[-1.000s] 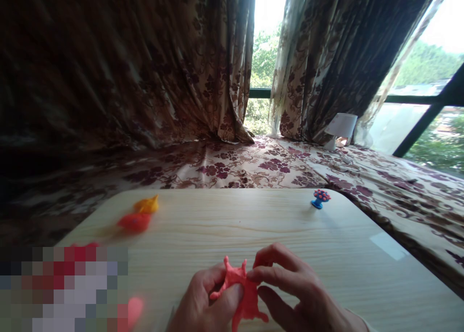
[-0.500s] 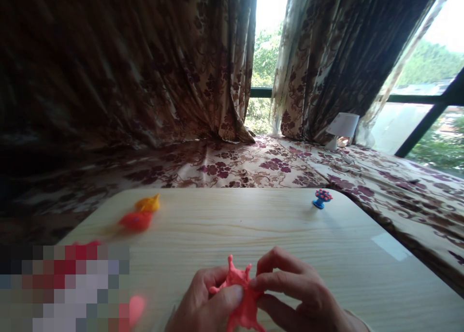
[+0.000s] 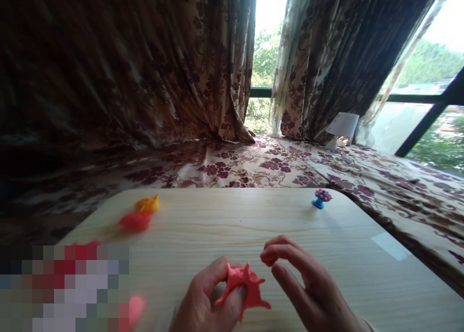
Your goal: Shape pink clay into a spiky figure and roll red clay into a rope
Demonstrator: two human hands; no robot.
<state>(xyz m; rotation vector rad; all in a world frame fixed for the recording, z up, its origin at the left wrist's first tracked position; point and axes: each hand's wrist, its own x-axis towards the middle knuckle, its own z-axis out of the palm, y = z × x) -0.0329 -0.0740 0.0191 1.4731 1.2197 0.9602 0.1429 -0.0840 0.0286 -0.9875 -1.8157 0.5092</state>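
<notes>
While the left hand [image 3: 208, 303] is pinching a pink piece [image 3: 255, 293] between thumb and fingers, just above the near side of the tabletop [image 3: 224, 225], the right hand [image 3: 317, 288] is hovering beside it without touching. Its fingers are curling loosely, with a gap between thumb and fingertips and nothing showing in it. Several thin prongs are already jutting from the pink piece; whether more shaping is remaining, the view is not revealing. The left thumb is covering part of its middle.

To the left, a blurred pink lump [image 3: 136, 310] is sitting beside a pixelated patch that is hiding the near corner. Farther back, a red shape [image 3: 137, 221] is lying just in front of a yellow one [image 3: 149, 204]; at far right, a blue stand [image 3: 319, 204] topped with red balls is standing well apart. Beyond, flowered cloth [image 3: 217, 170] is spreading toward a white lamp [image 3: 342, 124] and curtains [image 3: 188, 56].
</notes>
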